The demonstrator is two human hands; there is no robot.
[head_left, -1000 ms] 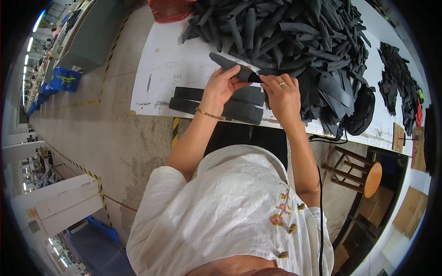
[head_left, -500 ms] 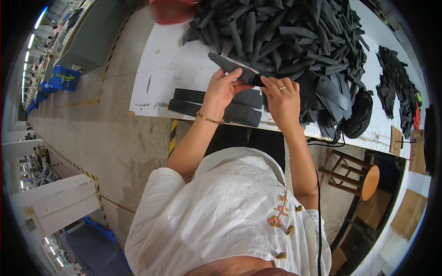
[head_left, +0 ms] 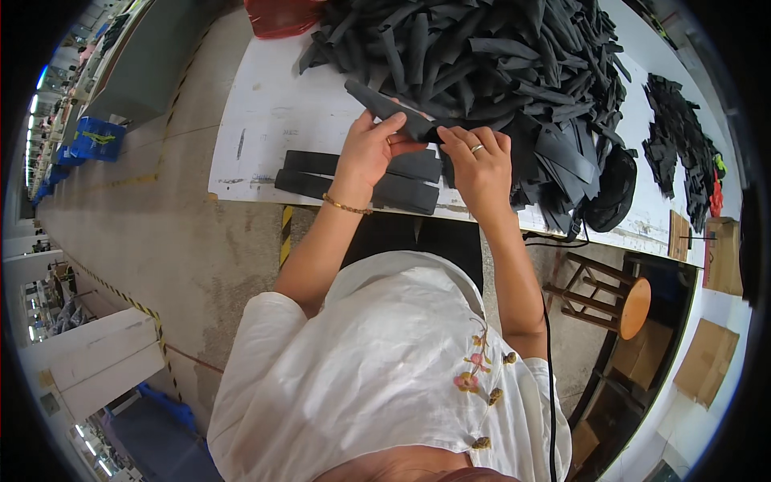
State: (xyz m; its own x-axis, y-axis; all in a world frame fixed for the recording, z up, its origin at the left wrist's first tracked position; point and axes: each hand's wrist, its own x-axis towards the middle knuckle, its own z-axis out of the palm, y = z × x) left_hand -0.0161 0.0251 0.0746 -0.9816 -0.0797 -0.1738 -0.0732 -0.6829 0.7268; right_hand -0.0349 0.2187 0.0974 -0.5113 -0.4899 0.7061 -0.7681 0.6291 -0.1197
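Observation:
Between my two hands, just above the white table, is a dark grey fabric strip (head_left: 373,101). My left hand (head_left: 371,149) grips it with the thumb on top and the fingers beneath. At the strip's right end, the fingers of my right hand (head_left: 479,166) are pinched on it. Two flat stacks of dark strips lie below my hands near the table's front edge: an upper stack (head_left: 313,162) and a lower stack (head_left: 313,186). My left hand and wrist partly cover both. A large heap of dark grey fabric pieces (head_left: 490,64) rises right beyond my hands.
The white table (head_left: 249,128) carries a red plastic bag (head_left: 281,18) at its far left. To the right are a black bag (head_left: 612,189) and another dark fabric pile (head_left: 683,136). A wooden stool (head_left: 634,308) stands on the floor by the table's right front.
The whole view has shifted slightly, so everything sits a little further left. Both hands still hold the fabric strip in nearly the same pose.

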